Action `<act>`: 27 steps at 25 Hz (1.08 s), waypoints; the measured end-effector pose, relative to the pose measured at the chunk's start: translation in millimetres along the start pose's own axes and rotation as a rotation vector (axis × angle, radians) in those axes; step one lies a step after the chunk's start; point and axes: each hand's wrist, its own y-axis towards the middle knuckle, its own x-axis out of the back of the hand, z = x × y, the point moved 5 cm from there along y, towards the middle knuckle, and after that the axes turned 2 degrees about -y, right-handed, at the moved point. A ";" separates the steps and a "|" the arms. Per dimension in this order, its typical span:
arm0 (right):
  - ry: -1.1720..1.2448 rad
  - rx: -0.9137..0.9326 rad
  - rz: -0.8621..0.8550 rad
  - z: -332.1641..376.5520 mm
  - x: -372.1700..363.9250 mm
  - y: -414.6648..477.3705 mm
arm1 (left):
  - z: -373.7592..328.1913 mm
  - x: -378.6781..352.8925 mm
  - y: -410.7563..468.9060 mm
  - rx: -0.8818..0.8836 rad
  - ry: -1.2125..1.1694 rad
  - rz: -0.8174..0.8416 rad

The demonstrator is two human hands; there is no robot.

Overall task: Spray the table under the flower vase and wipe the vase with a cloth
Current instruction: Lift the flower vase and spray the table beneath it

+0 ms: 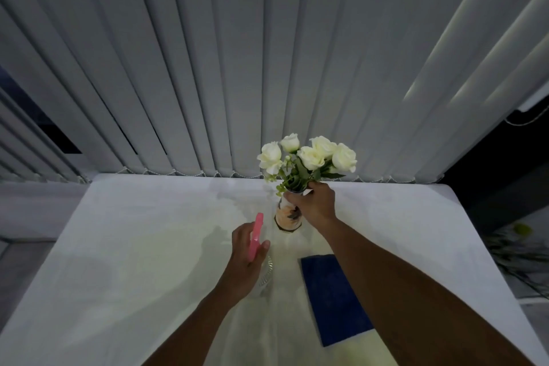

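A glass vase (287, 218) with white roses (309, 156) stands upright on the white table (133, 246), near its far edge. My right hand (315, 206) grips the vase around its neck. Just left of the vase, my left hand (246, 261) holds a clear spray bottle (265, 276) with a pink spray head (256, 236), its nozzle pointing toward the far side beside the vase base. A dark blue cloth (332, 297) lies flat on the table in front of the vase, partly hidden under my right forearm.
Grey vertical blinds (237, 68) hang right behind the table's far edge. The table's right edge drops to a dark area with greenery (517, 246) on the floor. A low grey ledge (35, 208) runs along the left.
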 end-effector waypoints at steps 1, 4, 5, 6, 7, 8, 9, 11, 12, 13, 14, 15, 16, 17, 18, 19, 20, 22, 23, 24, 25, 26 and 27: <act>-0.009 0.025 -0.015 3.7 5.7 -1.5 | -1.7 -0.1 0.2 -0.021 -0.023 -0.016; 0.018 0.158 -0.071 25.0 34.8 -4.6 | -19.0 -0.2 0.4 -0.071 -0.065 -0.053; 0.024 0.201 -0.091 34.3 46.7 -3.9 | -29.7 1.3 -0.9 -0.099 -0.070 -0.077; 0.029 0.241 -0.110 45.7 59.3 -3.0 | -41.7 4.1 -2.7 -0.132 -0.068 -0.108; 0.029 0.275 -0.128 58.9 71.8 -1.6 | -54.2 7.1 -3.8 -0.175 -0.064 -0.137; 0.020 0.303 -0.140 72.9 82.9 0.3 | -68.7 9.8 -5.5 -0.225 -0.065 -0.156; -0.001 0.331 -0.148 87.8 93.0 1.9 | -83.0 12.0 -6.8 -0.271 -0.079 -0.174; -0.036 0.397 -0.141 117.6 112.4 -0.2 | -113.6 16.2 -11.5 -0.336 -0.125 -0.234; -0.032 0.422 -0.125 129.5 119.8 -1.4 | -128.1 18.7 -14.0 -0.345 -0.141 -0.276; -0.024 0.442 -0.110 139.8 126.4 -2.2 | -141.7 21.8 -16.1 -0.339 -0.157 -0.317; -0.023 0.452 -0.104 147.8 131.5 -3.0 | -152.3 24.8 -17.3 -0.327 -0.171 -0.348; -0.025 0.460 -0.103 155.3 135.9 -3.7 | -161.7 27.8 -18.5 -0.325 -0.180 -0.367; -0.027 0.465 -0.108 162.4 139.8 -5.5 | -170.2 30.9 -20.4 -0.333 -0.178 -0.374; -0.027 0.469 -0.116 169.0 143.4 -7.8 | -178.8 34.3 -22.9 -0.347 -0.168 -0.379; -0.025 0.468 -0.125 175.6 147.4 -11.0 | -186.6 37.6 -25.1 -0.364 -0.156 -0.384; -0.022 0.466 -0.127 180.4 150.7 -12.7 | -192.3 39.7 -27.1 -0.378 -0.148 -0.387; -0.018 0.467 -0.126 184.5 153.8 -13.6 | -196.8 41.6 -28.6 -0.386 -0.147 -0.389; -0.011 0.464 -0.135 189.7 159.0 -15.0 | -201.4 45.6 -30.6 -0.388 -0.142 -0.388; -0.010 0.459 -0.137 191.6 161.1 -14.7 | -202.9 47.7 -31.2 -0.389 -0.131 -0.382; -0.011 0.453 -0.133 192.8 162.4 -13.3 | -203.2 50.1 -30.7 -0.388 -0.110 -0.374; -0.009 0.446 -0.124 194.2 164.2 -11.7 | -204.5 53.2 -30.1 -0.381 -0.094 -0.369; -0.003 0.441 -0.114 196.0 166.1 -11.2 | -205.2 57.0 -29.0 -0.370 -0.100 -0.370; 0.005 0.442 -0.104 197.7 168.1 -10.2 | -206.5 61.4 -27.7 -0.358 -0.124 -0.369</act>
